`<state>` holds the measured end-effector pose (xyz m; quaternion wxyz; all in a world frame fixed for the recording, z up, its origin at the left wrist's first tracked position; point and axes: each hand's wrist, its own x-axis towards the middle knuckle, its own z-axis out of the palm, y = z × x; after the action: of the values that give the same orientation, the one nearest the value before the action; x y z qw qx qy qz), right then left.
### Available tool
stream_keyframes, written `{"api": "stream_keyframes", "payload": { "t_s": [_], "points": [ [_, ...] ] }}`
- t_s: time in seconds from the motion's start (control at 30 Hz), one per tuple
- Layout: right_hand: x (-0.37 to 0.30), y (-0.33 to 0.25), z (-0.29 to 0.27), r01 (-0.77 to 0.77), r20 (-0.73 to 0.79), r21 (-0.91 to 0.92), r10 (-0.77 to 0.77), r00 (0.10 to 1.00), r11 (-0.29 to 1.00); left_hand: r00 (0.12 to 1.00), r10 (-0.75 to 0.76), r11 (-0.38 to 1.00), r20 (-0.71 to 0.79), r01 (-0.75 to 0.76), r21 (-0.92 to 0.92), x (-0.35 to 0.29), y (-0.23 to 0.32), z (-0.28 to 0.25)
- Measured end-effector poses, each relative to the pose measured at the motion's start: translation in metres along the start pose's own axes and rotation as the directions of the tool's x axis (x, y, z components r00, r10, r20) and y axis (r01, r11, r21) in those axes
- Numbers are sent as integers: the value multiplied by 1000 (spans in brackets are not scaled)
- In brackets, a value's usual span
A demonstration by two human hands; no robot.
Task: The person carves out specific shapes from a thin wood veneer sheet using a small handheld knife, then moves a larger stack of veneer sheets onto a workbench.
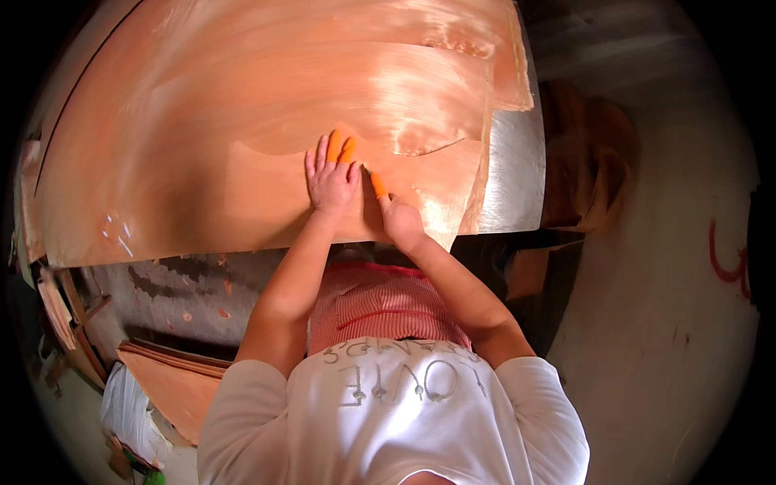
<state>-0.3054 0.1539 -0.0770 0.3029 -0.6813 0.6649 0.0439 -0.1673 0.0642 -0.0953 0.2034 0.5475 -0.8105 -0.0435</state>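
While the left hand lies flat at between 10 and 11 o'clock from the centre of view, its fingers point toward 12, extended and grasping nothing. Two of them wear orange finger covers. Palm and fingers rest on a thin tan sheet, which lies at about 11 o'clock, its far edge wavy.

Right hand: just off centre toward 1 o'clock, curled, with a slim orange piece projecting toward 11 and a small dark tip beyond it. Cannot tell whether the orange is a covered finger or a handle, nor what the hand grips.

Under the thin sheet, broader tan sheets overlap across 9 to 1 o'clock. Bare metal plate shows at 2. White scraps lie at 9. At 8 o'clock: stacked sheets and, just beside them, a white bag. Striped apron at 6.
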Motion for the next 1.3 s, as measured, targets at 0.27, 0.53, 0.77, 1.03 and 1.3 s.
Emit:
{"api": "stream_keyframes", "payload": {
  "t_s": [0.27, 0.53, 0.77, 1.03, 1.3],
  "points": [
    [-56, 80, -42, 260, 65, -90, -255, 965, 961, 998, -52, 998, 22, 53, -20, 2, 12, -1],
    [-23, 222, -109, 332, 405, -211, -227, 886, 919, 1000, -18, 1000, -2, 18, -13, 5, 13, 4],
    [-31, 218, -144, 468, 390, -302, -340, 856, 831, 998, -30, 999, -47, 28, -37, 3, 7, 5],
    [43, 90, -132, 603, 70, -199, -603, 795, 772, 996, -72, 991, -51, 66, -114, 4, 5, -4],
    [94, 66, -110, 605, 252, -383, -551, 795, 698, 995, -99, 988, 8, 99, -122, 1, 2, -7]
  ]
}}
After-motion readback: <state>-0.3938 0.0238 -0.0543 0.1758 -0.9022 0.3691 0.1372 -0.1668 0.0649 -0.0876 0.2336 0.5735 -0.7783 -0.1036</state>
